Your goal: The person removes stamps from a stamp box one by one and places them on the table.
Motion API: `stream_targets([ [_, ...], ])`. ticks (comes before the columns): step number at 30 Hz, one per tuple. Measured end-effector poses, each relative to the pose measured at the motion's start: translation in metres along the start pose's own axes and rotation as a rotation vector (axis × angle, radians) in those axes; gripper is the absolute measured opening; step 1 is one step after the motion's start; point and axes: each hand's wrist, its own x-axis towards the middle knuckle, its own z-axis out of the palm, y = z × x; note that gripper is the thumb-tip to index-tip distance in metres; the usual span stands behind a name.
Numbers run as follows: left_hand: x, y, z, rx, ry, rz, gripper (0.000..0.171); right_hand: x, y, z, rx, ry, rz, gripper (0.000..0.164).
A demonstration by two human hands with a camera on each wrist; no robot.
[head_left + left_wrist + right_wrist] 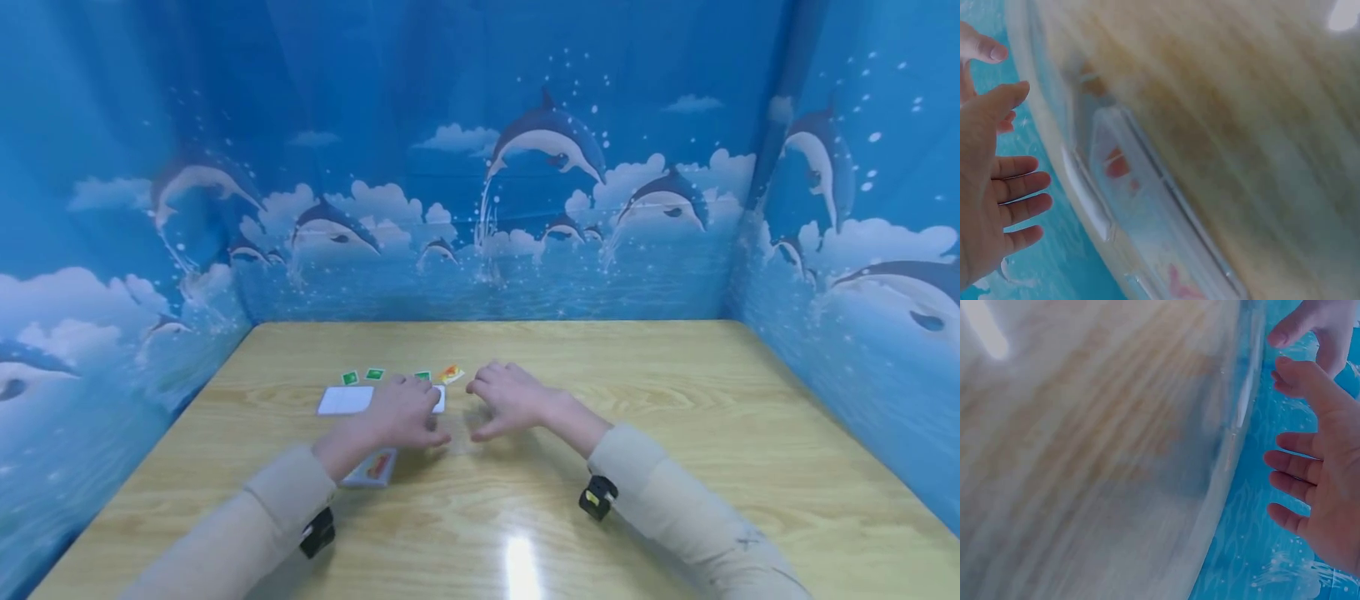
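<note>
My left hand [405, 410] hovers over the table with its fingers extended and thumb spread, palm toward my right hand. It partly covers a flat white rectangle [345, 401], and a white piece [439, 400] shows past its fingertips. Under the left wrist lies a flat pale packet with a red and yellow picture [378, 467]; the left wrist view shows a flat, glossy box-like thing [1147, 194] with red marks. Facing the left hand across a small gap, my right hand [512, 396] has loosely bent, spread fingers. Both palms show nothing held in the wrist views.
Beyond the left hand lie small green cards [350, 377] and an orange-and-yellow card [452, 374]. The wood-grain table [675, 392] is enclosed by a blue dolphin-print curtain [420, 283] at the back and sides. Light glares near the front edge.
</note>
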Motion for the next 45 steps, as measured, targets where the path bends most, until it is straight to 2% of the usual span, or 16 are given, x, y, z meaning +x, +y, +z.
stream_targets([
  [4,-0.002,0.004,0.007,-0.029,-0.047,0.023,0.063,0.000,-0.005,0.003,-0.014,-0.058,-0.013,0.080],
  [8,-0.003,0.006,0.010,-0.036,-0.052,0.031,0.070,0.001,-0.007,0.005,-0.027,-0.078,-0.031,0.080],
  [12,-0.004,0.007,0.011,-0.036,-0.059,0.039,0.069,0.002,-0.009,0.007,-0.045,-0.095,-0.050,0.077],
  [18,-0.003,0.009,0.013,-0.042,-0.071,0.050,0.069,0.003,-0.013,0.011,0.005,-0.142,-0.064,0.071],
  [23,-0.002,0.009,0.015,-0.047,-0.077,0.060,0.067,0.005,-0.014,0.013,0.015,-0.144,-0.071,0.067],
  [30,0.000,0.009,0.013,-0.078,-0.092,0.040,0.065,0.007,-0.013,0.016,0.012,-0.127,-0.082,0.067],
  [34,-0.001,0.009,0.013,-0.082,-0.062,0.039,0.064,0.007,-0.014,0.016,-0.002,-0.102,-0.086,0.068],
  [39,0.000,0.008,0.015,-0.051,0.040,0.047,0.059,0.007,-0.016,0.014,-0.080,-0.054,-0.050,0.070],
  [45,0.000,0.005,0.014,-0.010,0.090,0.026,0.066,0.009,-0.017,0.012,-0.122,-0.009,0.010,0.069],
])
